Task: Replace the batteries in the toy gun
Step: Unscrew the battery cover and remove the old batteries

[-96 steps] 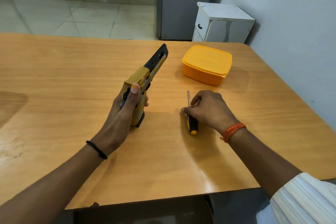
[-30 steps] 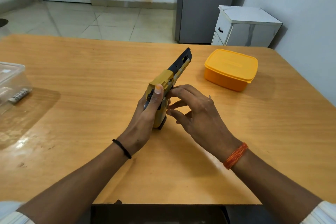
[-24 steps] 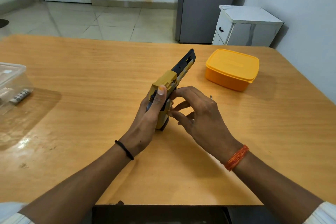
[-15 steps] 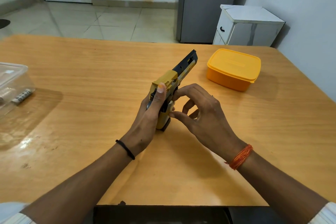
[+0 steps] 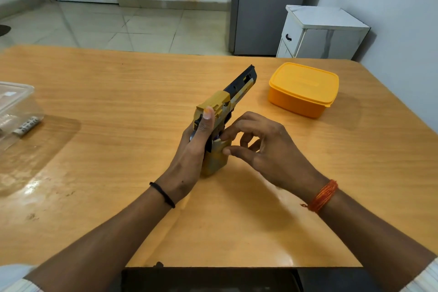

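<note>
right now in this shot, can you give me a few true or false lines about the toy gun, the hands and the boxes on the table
1. The left hand grips the toy gun. True.
2. The orange box has its lid off. False: its lid is on.
3. The right hand pinches a panel on the gun's grip. True.
4. The gun's muzzle points toward the person. False: it points away, toward the far edge of the table.
5. A clear box sits at the left edge of the table. True.
6. The right hand holds a screwdriver. False: no screwdriver is in view.
</note>
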